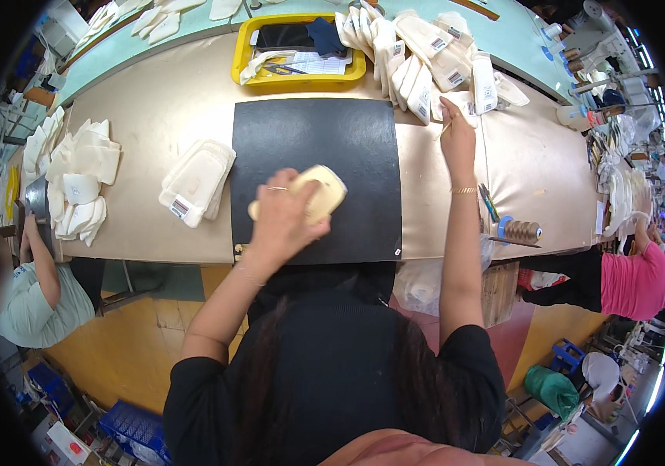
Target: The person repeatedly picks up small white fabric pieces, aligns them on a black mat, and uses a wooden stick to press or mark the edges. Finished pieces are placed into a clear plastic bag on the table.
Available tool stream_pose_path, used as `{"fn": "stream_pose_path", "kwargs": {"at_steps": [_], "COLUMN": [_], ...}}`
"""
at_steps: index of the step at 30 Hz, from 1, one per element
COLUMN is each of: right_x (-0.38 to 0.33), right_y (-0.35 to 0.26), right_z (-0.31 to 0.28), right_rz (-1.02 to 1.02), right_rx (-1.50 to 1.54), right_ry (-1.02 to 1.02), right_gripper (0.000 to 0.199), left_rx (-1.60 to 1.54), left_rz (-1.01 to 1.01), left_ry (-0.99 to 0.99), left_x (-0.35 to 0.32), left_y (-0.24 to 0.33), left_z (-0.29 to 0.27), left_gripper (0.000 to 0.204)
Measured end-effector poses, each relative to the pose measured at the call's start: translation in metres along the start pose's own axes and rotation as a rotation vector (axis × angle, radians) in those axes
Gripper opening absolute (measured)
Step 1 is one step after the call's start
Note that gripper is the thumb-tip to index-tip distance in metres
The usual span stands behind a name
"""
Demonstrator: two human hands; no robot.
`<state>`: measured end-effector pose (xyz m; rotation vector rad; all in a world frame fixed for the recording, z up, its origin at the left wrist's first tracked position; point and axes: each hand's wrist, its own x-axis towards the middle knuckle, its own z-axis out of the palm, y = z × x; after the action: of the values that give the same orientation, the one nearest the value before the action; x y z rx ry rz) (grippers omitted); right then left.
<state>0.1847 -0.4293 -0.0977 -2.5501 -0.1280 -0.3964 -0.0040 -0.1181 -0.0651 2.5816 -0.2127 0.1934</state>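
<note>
My left hand [286, 213] is closed over a pale yellow, rounded pad [326, 196], which it holds over the black mat [317, 132]. The thumb and fingers cover part of the pad. Further right and forward, my right hand [458, 144] reaches to the near edge of a heap of cream fabric pads [425, 54] with printed labels. Its fingers are bent together over a cream piece there; whether they grip it cannot be made out. Left of the mat lies a small stack of similar cream pads [196, 179], one showing a label.
A yellow tray [241, 58] holds a dark phone, dark cloth and papers. To my right lie a brown thread spool [522, 231] and small green-handled snips [489, 203]. More cream pieces [84, 175] pile up at far left. People sit on both sides.
</note>
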Motion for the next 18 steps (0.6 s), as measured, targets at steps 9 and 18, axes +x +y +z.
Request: {"fn": "stream_pose_path", "kwargs": {"at_steps": [9,18], "right_x": [0.065,-0.008], "right_y": [0.085,-0.008], "right_z": [0.032,-0.073], "right_rz": [-0.155,-0.214], "right_rx": [-0.318,-0.425], "right_ry": [-0.399,-0.051], "right_gripper": [0.063,0.027], "left_rx": [0.548,-0.044], "left_rz": [-0.271,0.208], "left_ry": [0.161,0.042], "left_x": [-0.006,-0.02], "left_y": [-0.089,-0.013], "left_z": [-0.091,-0.017], "left_gripper": [0.052,0.055]}}
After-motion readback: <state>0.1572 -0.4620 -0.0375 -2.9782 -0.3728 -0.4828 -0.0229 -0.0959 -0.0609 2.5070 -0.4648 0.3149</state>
